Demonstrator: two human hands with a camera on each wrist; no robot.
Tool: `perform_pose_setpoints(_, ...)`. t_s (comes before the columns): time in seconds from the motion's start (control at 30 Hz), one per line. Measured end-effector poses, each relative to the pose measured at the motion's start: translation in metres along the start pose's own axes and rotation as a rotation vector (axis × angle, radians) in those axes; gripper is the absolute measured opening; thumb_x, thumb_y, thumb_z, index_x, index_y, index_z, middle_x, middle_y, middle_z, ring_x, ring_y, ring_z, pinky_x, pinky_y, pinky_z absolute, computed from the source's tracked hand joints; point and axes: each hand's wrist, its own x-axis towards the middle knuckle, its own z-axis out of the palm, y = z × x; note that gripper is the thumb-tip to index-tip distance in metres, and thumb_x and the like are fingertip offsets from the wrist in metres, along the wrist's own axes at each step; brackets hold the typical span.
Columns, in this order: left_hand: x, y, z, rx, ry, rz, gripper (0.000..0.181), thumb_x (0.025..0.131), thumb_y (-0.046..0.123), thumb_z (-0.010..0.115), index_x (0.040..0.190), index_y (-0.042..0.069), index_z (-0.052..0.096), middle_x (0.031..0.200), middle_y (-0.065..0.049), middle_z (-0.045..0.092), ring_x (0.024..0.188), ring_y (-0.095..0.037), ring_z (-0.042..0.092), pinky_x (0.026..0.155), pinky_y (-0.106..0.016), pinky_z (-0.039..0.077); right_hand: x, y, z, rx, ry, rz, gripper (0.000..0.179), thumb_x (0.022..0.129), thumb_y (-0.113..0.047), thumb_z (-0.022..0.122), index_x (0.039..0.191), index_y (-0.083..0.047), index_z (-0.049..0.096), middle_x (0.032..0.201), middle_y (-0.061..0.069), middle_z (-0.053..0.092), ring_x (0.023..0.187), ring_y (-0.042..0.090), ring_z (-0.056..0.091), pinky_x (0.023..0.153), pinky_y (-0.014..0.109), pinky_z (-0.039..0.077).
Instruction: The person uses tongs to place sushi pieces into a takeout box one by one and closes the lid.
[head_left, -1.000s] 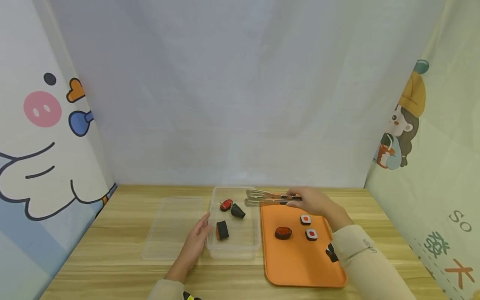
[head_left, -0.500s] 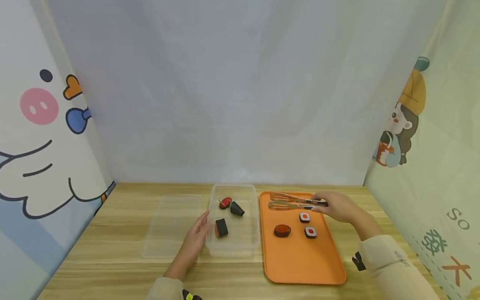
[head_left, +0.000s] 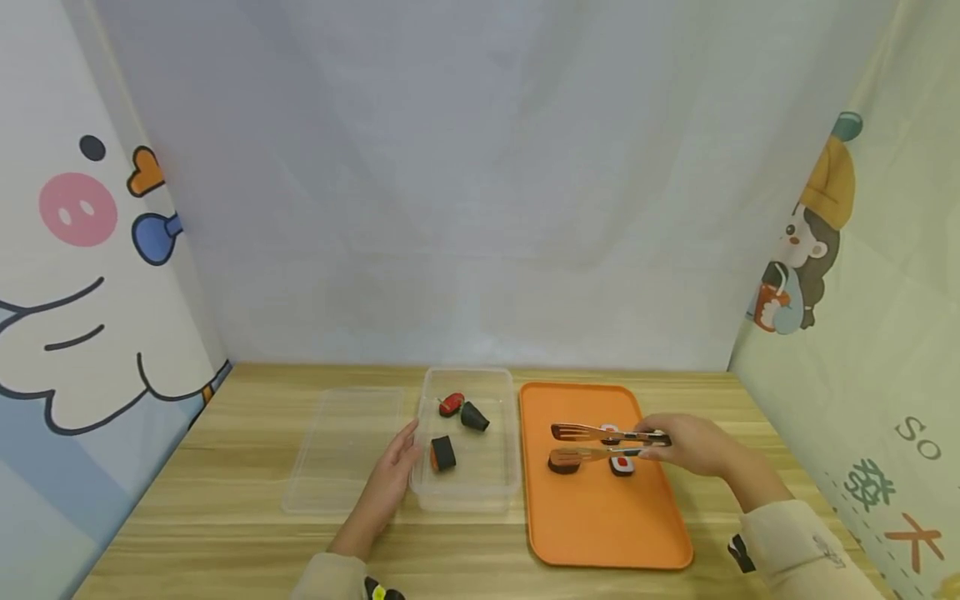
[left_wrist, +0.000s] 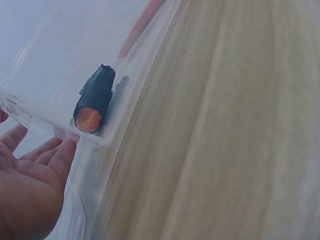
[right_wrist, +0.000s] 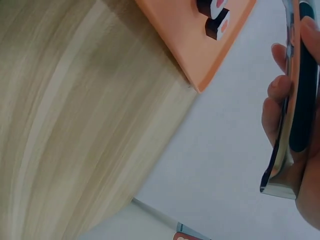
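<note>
1. Tongs (right_wrist: 304, 100) and my right grip (head_left: 690, 444) have moved since the earlier frame, from over the right edge of the clear container (head_left: 495, 458) to above the orange tray (head_left: 607, 533). That grip pinches the handles between thumb and fingers.

2. My left grip (head_left: 392, 473) rests relaxed fingers against the container's left side. Pressing harder could slide the container toward the tray, shifting the black-wrapped piece (head_left: 443, 453), black cone (head_left: 474, 417) and red piece (head_left: 451, 405) inside.

3. On the tray, the nearer prong (head_left: 573, 456) overlaps the roe-topped piece (head_left: 564, 468) in my view; whether they touch, I cannot tell. The farther prong (head_left: 573, 432) stands apart. Closing off-centre might push the piece aside; a shallow bite might drop it.

4. Because the tongs cross the nearer roll (head_left: 622, 467) and farther roll (head_left: 608, 427), lowering them carelessly could knock either askew.

5. Wood-grained surface (head_left: 225, 500) carries everything, including a clear lid (head_left: 341, 450) at left, faint enough to catch by accident.

6. Beyond hangs plain pale cloth (head_left: 480, 183), with cartoon-printed cloth (head_left: 78, 208) left and greenish printed cloth (head_left: 900, 350) right.
</note>
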Motion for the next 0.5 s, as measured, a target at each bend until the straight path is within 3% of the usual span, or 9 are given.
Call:
perform_pose_setpoints(0.27,0.002,-0.006,0.0,0.007,0.003,0.01,0.05,0.106,0.021,0.042,0.153,0.007,0.029,0.152,-0.029,0.026,0.14,-0.041,0.024,0.113,-0.052,0.019,-0.002,0.005,0.012,-0.046,-0.013,-0.013,0.022,0.09,-0.03,0.071,0.107,-0.017,0.069,0.095,-0.01,0.066,0.077,0.007,0.059,0.064,0.035,0.05)
perform_pose_setpoints(0.5,0.002,-0.006,0.0,0.008,0.017,-0.003,0.05,0.106,0.021,0.042,0.152,0.007,0.031,0.152,-0.028,0.027,0.14,-0.041,0.025,0.113,-0.052,0.02,-0.002,0.003,0.01,-0.043,0.031,-0.054,0.02,0.091,-0.031,0.07,0.105,-0.017,0.069,0.091,-0.012,0.065,0.07,0.003,0.052,0.059,0.031,0.045)
